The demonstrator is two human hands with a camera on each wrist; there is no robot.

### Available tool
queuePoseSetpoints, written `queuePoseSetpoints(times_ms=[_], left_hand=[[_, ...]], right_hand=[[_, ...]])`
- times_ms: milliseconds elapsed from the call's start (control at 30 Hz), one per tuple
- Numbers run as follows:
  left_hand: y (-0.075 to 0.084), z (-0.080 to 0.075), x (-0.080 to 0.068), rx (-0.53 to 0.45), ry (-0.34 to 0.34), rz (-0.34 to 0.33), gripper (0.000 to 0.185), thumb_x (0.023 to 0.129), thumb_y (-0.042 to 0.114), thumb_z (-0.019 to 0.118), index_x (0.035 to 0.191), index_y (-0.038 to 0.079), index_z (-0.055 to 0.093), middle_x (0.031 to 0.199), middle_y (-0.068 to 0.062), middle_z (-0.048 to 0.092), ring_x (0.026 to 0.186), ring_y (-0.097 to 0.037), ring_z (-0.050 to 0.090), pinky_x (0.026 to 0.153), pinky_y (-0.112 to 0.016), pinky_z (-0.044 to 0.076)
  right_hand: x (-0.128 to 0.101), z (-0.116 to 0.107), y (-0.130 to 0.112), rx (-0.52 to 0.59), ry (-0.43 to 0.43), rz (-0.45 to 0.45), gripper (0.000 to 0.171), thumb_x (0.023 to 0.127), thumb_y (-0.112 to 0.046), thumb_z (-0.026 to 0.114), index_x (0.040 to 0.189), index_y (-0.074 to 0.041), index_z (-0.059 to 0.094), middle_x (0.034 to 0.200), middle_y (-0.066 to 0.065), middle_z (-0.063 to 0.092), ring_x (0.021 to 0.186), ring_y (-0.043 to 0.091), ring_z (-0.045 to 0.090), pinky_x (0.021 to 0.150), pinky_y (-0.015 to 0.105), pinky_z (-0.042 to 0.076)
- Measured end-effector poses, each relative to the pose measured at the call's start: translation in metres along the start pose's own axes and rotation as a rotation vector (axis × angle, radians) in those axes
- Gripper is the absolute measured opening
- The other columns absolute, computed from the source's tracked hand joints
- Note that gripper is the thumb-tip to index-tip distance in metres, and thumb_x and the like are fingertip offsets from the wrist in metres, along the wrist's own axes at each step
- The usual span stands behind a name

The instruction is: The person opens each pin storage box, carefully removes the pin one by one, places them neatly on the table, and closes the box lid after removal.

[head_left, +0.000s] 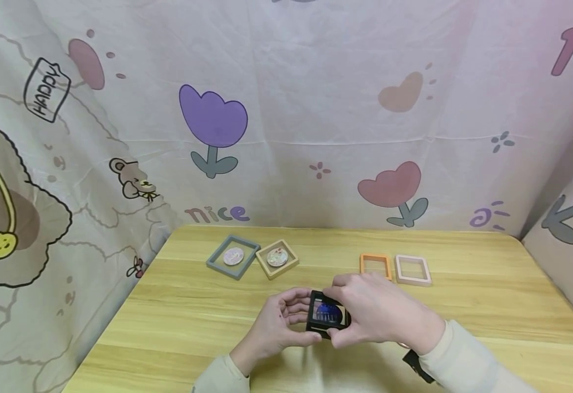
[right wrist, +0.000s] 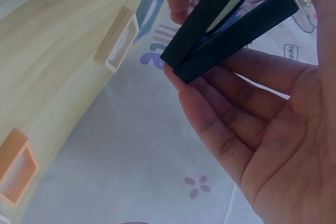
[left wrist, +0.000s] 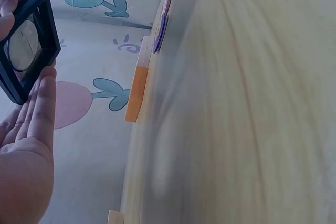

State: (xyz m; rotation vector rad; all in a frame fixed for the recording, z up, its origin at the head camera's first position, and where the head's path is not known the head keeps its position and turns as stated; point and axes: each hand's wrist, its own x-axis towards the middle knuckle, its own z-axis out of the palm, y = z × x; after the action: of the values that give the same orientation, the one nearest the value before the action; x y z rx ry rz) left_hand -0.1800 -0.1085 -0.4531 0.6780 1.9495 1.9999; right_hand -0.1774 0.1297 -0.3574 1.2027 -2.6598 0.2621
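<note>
Just above the wooden table (head_left: 463,305), both hands hold a black square frame case (head_left: 326,315) with a round blue piece inside. My left hand (head_left: 300,321) grips its left edge between fingers and thumb. My right hand (head_left: 360,312) curls over its right side. In the right wrist view the black case (right wrist: 231,22) stands partly open in a narrow V, resting on my right fingers (right wrist: 231,114). The left wrist view shows the case (left wrist: 26,45) from behind, with my left fingers (left wrist: 39,114) beside it.
Farther back on the table lie a grey frame (head_left: 233,256) and a tan frame (head_left: 277,258), each with a round piece inside. An orange frame (head_left: 376,265) and a pink frame (head_left: 413,269) lie at right. A cartoon-print cloth (head_left: 286,109) hangs behind.
</note>
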Motion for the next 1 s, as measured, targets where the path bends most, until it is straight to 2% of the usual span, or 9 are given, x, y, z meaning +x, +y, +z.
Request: queuePoseSetpoints(times_ms=[167, 367, 600, 833, 1000], left_hand=[[0.0, -0.001, 0.0, -0.02, 0.019, -0.011, 0.075, 0.078, -0.001, 0.091, 0.141, -0.015, 0.053, 0.124, -0.015, 0.07, 0.106, -0.01, 0.074, 0.097, -0.025, 0.065], [0.001, -0.003, -0.001, -0.032, 0.055, -0.026, 0.079, 0.076, -0.002, 0.091, 0.143, -0.015, 0.052, 0.125, -0.01, 0.07, 0.108, -0.01, 0.073, 0.099, -0.024, 0.064], [0.003, -0.01, 0.0, -0.055, 0.089, -0.012, 0.082, 0.075, -0.004, 0.09, 0.145, -0.015, 0.049, 0.125, -0.005, 0.07, 0.109, -0.01, 0.072, 0.1, -0.025, 0.063], [0.005, -0.017, 0.003, -0.083, 0.146, 0.001, 0.083, 0.076, -0.005, 0.089, 0.146, -0.019, 0.046, 0.123, -0.008, 0.069, 0.109, -0.011, 0.072, 0.099, -0.025, 0.064], [0.005, -0.019, 0.002, -0.09, 0.155, 0.011, 0.084, 0.076, -0.004, 0.09, 0.146, -0.019, 0.046, 0.124, -0.007, 0.069, 0.109, -0.011, 0.072, 0.099, -0.025, 0.064]], right_hand=[[-0.001, 0.001, 0.001, 0.021, -0.005, 0.007, 0.036, 0.072, -0.052, 0.083, 0.091, -0.025, 0.069, 0.077, -0.017, 0.05, 0.059, -0.003, 0.04, 0.049, 0.017, 0.034], [-0.002, 0.002, 0.006, 0.072, -0.01, 0.005, 0.049, 0.077, -0.051, 0.084, 0.113, -0.019, 0.078, 0.09, -0.012, 0.062, 0.068, -0.003, 0.049, 0.058, 0.019, 0.049], [-0.01, 0.002, 0.014, 0.128, 0.007, 0.041, 0.07, 0.085, -0.055, 0.083, 0.137, -0.01, 0.072, 0.116, -0.007, 0.07, 0.086, 0.003, 0.063, 0.075, 0.026, 0.062], [-0.013, 0.005, 0.023, 0.243, 0.052, 0.057, 0.07, 0.09, -0.045, 0.083, 0.146, -0.007, 0.065, 0.126, -0.004, 0.07, 0.108, 0.012, 0.071, 0.093, 0.034, 0.066], [-0.013, 0.008, 0.028, 0.311, 0.055, 0.08, 0.07, 0.091, -0.047, 0.083, 0.147, -0.008, 0.065, 0.129, -0.006, 0.07, 0.114, 0.011, 0.07, 0.098, 0.036, 0.064]])
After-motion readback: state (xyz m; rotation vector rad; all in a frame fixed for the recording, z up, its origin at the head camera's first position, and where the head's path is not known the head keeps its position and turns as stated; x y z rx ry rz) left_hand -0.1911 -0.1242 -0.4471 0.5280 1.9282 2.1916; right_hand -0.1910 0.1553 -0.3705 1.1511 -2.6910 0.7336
